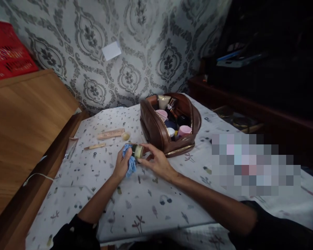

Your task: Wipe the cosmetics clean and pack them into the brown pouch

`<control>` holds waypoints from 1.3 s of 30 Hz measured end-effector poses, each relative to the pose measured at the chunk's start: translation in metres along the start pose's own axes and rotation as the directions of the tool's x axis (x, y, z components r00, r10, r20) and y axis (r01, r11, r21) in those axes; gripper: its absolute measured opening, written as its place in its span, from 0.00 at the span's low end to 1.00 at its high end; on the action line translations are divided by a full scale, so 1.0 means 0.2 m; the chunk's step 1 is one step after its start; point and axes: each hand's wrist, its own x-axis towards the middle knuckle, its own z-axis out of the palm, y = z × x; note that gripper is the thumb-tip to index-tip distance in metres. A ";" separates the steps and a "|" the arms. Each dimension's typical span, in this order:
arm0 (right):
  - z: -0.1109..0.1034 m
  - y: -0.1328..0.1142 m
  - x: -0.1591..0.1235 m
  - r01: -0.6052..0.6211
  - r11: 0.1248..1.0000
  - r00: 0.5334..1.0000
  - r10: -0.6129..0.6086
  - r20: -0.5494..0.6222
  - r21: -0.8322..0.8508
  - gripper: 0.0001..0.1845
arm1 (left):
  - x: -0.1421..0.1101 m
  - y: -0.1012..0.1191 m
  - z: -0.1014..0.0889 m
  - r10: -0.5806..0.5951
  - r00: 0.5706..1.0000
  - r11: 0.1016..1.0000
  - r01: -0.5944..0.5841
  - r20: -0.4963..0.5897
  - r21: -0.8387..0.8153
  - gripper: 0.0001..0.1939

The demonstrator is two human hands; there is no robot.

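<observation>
My left hand [121,164] is closed round a blue cloth [130,164], pressed against a small dark jar with a pale label [137,151]. My right hand [158,160] grips that jar from the right, fingers curled round it. Both hands hover just above the patterned white sheet [146,201]. Right behind them stands an open brown toiletry bag [156,130], filled with several small jars and tubes.
A beige tube [111,134], a thin stick [94,147] and a clear tube [71,147] lie on the sheet to the left. A wooden board [23,118] flanks the left side, with a white cable [36,176]. A dark shelf [250,104] stands at right.
</observation>
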 end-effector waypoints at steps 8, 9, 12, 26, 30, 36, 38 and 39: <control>-0.01 -0.03 -0.01 0.023 1.000 0.999 -0.023 0.024 0.006 0.28 | 0.00 0.05 0.00 0.109 0.988 0.989 -0.118 0.108 0.085 0.24; -0.01 -0.02 -0.01 0.025 1.000 0.999 -0.025 0.025 0.000 0.28 | 0.00 0.05 0.00 0.102 0.988 0.989 -0.113 0.114 0.092 0.24; 0.00 -0.01 -0.02 0.026 0.999 0.999 -0.025 0.022 -0.045 0.27 | -0.01 0.03 -0.01 0.083 0.989 0.990 -0.096 0.119 0.108 0.22; 0.00 -0.04 -0.02 0.089 0.969 0.992 -0.066 0.104 -0.230 0.24 | -0.01 0.09 -0.04 0.118 0.988 0.960 -0.139 0.103 0.241 0.23; 0.01 -0.03 -0.03 0.119 0.970 0.984 -0.086 0.159 -0.212 0.25 | -0.01 0.09 -0.04 0.009 0.998 0.977 -0.023 0.068 0.213 0.24; 0.02 -0.02 -0.02 -0.058 0.998 0.990 0.056 0.130 0.009 0.29 | 0.00 0.09 -0.03 -0.032 0.999 0.972 0.041 -0.041 0.230 0.27; 0.02 -0.01 -0.01 -0.153 0.978 0.985 0.139 0.104 0.143 0.30 | 0.00 0.08 -0.03 -0.011 1.000 0.970 0.012 -0.006 0.243 0.27; 0.03 -0.01 -0.01 -0.198 0.954 0.978 0.178 0.105 0.225 0.31 | 0.00 0.07 -0.04 0.010 1.000 0.970 -0.014 0.019 0.243 0.27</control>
